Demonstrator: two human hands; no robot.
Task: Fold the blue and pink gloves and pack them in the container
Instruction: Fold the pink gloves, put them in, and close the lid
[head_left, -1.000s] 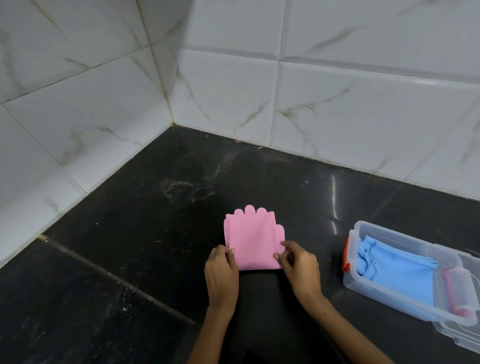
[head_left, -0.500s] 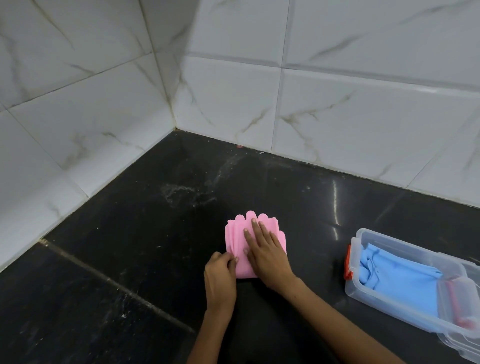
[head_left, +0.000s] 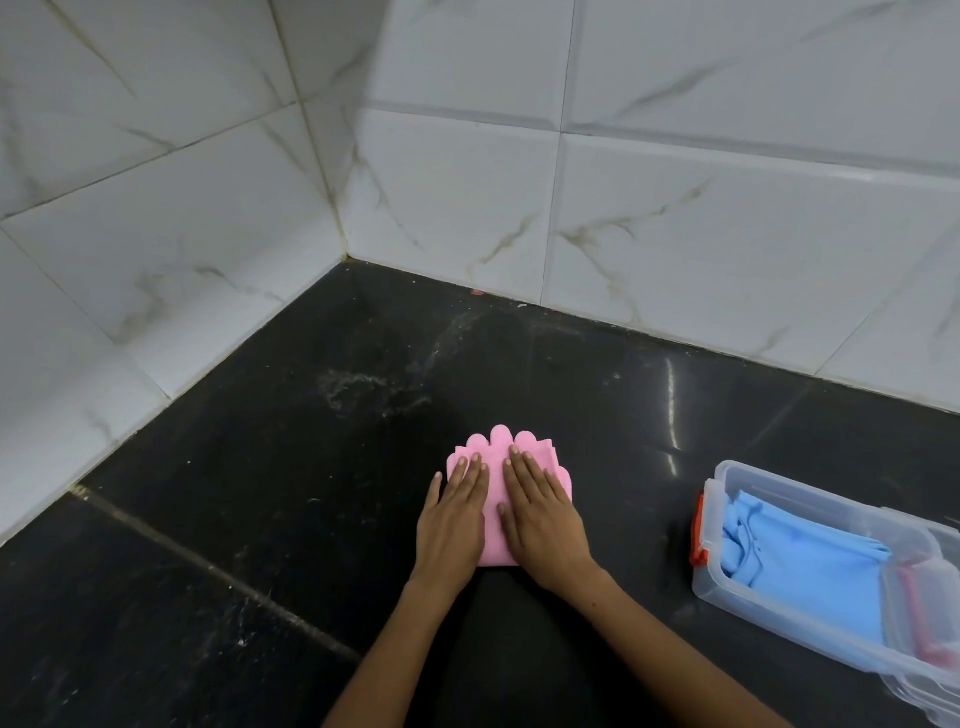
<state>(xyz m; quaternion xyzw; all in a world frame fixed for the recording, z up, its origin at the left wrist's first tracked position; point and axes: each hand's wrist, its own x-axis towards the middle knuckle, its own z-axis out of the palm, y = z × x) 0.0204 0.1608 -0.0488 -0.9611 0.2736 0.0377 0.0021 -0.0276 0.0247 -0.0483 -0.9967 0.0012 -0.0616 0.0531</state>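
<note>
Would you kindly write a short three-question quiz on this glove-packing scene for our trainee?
1. True or false: both hands lie flat on the pink glove.
2. What lies in the container? A) blue glove B) sponge C) nothing
3. On which side of the hands does the container stand?

Key:
1. True: left hand and right hand press it with straight fingers.
2. A: the blue glove.
3. The right.

Container (head_left: 810, 613) (perhaps lidless) right; walls (head_left: 727, 223) behind.
</note>
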